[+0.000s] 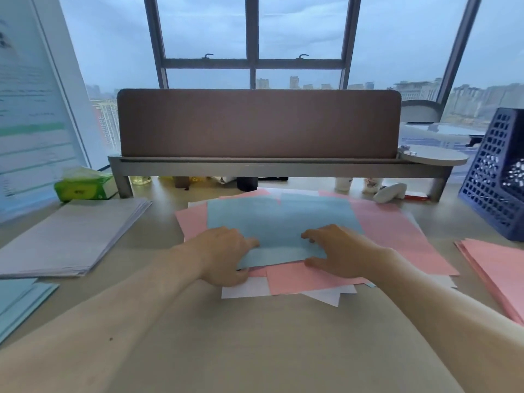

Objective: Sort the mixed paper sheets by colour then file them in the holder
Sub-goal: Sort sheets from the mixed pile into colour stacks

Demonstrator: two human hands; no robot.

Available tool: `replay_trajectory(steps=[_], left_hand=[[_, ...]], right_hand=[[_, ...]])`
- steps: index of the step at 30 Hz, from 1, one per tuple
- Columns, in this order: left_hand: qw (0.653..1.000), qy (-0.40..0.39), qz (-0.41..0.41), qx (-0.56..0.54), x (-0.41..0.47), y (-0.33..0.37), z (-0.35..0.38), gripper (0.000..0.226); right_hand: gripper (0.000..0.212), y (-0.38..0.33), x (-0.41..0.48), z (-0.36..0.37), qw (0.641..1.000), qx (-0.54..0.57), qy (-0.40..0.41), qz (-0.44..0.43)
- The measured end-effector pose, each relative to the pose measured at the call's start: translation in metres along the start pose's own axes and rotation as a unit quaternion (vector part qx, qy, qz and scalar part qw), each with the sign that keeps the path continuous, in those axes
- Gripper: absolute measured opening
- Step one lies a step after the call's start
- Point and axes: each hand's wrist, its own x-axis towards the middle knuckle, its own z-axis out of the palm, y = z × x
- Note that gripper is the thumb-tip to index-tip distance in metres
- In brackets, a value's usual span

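Note:
A mixed pile of pink, blue and white sheets point(397, 239) lies in the middle of the desk. On top is a blue sheet point(280, 222). My left hand point(224, 253) pinches its near left corner, thumb under the edge. My right hand point(340, 251) rests on its near right edge, fingers spread on the paper and thumb at the edge. A white stack point(71, 236) lies at the left, a blue stack point(19, 302) at the near left, and a pink stack point(499, 273) at the right. The dark blue mesh holder point(499, 177) stands at the far right.
A brown desk divider point(258, 123) on a grey shelf point(278, 165) crosses the back. Cups and small items point(368, 184) sit under the shelf. A green tissue pack point(82, 185) lies at the back left, next to a standing printed board point(28, 109).

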Motion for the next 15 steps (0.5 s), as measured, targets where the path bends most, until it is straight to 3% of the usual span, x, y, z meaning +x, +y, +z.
replay_trajectory(steps=[4, 6, 11, 15], left_hand=[[1.000, -0.002, 0.017, 0.023, 0.003, 0.001, 0.001, 0.028], [0.999, 0.013, 0.012, 0.038, 0.006, 0.001, 0.003, 0.017], [0.991, 0.093, -0.002, 0.100, 0.023, 0.003, -0.007, 0.034], [0.976, 0.173, 0.036, 0.126, 0.053, 0.031, -0.015, 0.045]], right_hand=[[0.035, -0.015, 0.005, 0.004, 0.989, -0.094, 0.031, -0.112], [0.032, -0.018, 0.008, 0.011, 0.983, -0.107, 0.055, -0.137], [0.034, -0.014, 0.011, 0.011, 0.982, -0.100, 0.147, -0.061], [0.028, 0.023, 0.000, -0.001, 0.965, -0.178, 0.188, 0.041]])
